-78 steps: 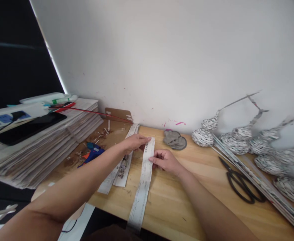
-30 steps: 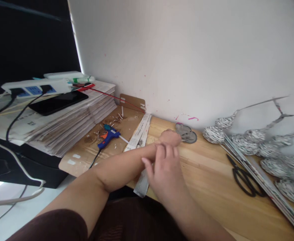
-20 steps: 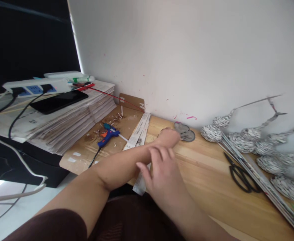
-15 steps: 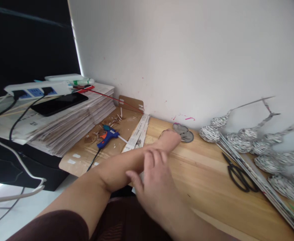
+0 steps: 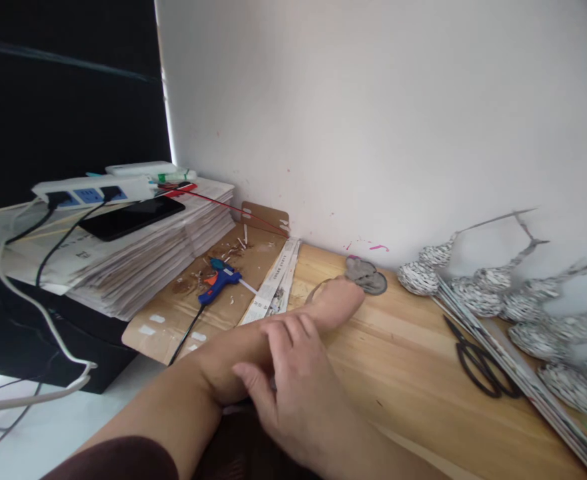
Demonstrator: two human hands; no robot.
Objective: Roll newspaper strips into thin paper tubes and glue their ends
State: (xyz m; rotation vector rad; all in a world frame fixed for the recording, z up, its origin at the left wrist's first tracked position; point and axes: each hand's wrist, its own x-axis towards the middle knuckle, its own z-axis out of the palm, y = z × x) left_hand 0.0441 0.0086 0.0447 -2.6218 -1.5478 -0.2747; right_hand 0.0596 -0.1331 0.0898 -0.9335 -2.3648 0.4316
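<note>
My left forearm (image 5: 246, 347) reaches across the wooden table, and my left hand (image 5: 342, 300) is curled into a fist with nothing seen in it. Just beyond the fist lies a flat grey, putty-like lump (image 5: 366, 275) at the foot of the wall. My right hand (image 5: 293, 377) rests on the left forearm, thumb apart and fingers lying over the skin; it holds no object. Left of the arms, a blue hot glue gun (image 5: 221, 283) with a glue stick lies on a cardboard sheet (image 5: 156, 340). Printed paper strips (image 5: 273, 287) lie beside it.
Black-handled scissors (image 5: 483, 367) and long rolled paper sticks (image 5: 503, 360) lie to the right. Several woven paper gourd shapes (image 5: 418, 277) stand along the wall (image 5: 348, 120). At left, a paper stack (image 5: 173, 253) carries a power strip (image 5: 96, 191) and a phone (image 5: 133, 217).
My right hand has slid a little along the left forearm toward the elbow. The view has shifted slightly; the objects on the table stay in place.
</note>
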